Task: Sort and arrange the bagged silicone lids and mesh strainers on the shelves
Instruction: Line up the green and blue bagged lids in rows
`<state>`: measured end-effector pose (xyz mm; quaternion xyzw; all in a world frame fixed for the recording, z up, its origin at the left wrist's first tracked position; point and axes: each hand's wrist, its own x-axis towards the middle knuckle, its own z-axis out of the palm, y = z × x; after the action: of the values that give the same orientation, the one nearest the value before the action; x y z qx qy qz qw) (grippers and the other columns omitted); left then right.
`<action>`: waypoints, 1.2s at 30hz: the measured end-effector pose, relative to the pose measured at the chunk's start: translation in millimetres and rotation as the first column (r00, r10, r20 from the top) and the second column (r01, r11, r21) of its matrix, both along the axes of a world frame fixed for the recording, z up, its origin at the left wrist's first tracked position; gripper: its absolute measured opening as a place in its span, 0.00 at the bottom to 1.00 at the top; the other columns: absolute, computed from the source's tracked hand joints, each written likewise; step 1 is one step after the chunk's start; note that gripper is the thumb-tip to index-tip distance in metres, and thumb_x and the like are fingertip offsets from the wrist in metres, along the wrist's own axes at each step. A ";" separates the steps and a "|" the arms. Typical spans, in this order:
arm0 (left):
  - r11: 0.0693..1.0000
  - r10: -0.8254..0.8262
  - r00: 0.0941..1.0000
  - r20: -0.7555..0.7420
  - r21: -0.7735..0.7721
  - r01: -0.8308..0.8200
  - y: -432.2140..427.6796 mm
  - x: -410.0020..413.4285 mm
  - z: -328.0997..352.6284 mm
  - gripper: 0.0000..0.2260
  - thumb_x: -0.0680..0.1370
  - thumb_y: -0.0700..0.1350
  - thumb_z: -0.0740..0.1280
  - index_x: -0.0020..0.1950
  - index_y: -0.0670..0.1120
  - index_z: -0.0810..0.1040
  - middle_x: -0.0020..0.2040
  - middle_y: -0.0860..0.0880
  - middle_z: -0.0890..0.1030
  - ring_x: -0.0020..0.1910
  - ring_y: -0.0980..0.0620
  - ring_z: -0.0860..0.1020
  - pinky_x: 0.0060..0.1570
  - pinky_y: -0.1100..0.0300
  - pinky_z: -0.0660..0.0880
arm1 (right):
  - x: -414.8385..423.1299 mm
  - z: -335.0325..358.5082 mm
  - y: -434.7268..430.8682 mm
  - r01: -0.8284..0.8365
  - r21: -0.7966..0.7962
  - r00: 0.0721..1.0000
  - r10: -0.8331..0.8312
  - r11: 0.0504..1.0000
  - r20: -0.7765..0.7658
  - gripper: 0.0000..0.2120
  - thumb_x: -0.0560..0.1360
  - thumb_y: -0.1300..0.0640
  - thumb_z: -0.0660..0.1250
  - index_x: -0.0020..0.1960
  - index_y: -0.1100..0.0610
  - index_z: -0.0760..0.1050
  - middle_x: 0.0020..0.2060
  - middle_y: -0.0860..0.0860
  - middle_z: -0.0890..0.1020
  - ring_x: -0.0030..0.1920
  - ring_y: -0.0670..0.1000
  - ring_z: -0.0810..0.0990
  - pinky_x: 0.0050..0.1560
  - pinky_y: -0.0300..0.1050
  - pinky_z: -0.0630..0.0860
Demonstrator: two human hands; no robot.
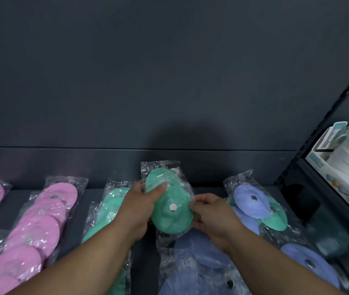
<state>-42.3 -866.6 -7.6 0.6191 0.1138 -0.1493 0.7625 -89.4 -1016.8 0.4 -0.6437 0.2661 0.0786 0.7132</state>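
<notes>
- The bag of green lids (pixel 170 218) is held tilted just above the dark shelf (pixel 82 218), between both hands.
- The left hand (pixel 139 209) wraps the bag's left side, thumb pressed on the upper lid.
- The right hand (pixel 211 218) pinches the bag's right edge with curled fingers (pixel 197 204).
- Pink bags (pixel 41 220) lie to the left, another green bag (pixel 109 201) lies beside the left hand, and blue bags (pixel 252 201) lie to the right.
- A dark grey wall (pixel 169 81) stands behind, and a white boxed stack (pixel 343 165) sits far right.
</notes>
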 end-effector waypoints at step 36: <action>0.754 -0.160 0.982 0.101 0.655 0.055 -30.1 28.4 -30.1 0.38 0.66 0.45 0.78 0.70 0.42 0.63 0.59 0.45 0.77 0.58 0.44 0.77 0.57 0.56 0.72 | -10.1 8.5 -79.1 0.256 -0.758 0.926 0.074 0.599 0.371 0.04 0.72 0.56 0.72 0.43 0.49 0.77 0.40 0.43 0.76 0.38 0.41 0.76 0.34 0.28 0.68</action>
<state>-13.9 -896.7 -37.7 0.8596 0.0647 -0.0972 0.4974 -99.5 -1095.9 8.9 -0.8808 0.1688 -0.2063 0.3913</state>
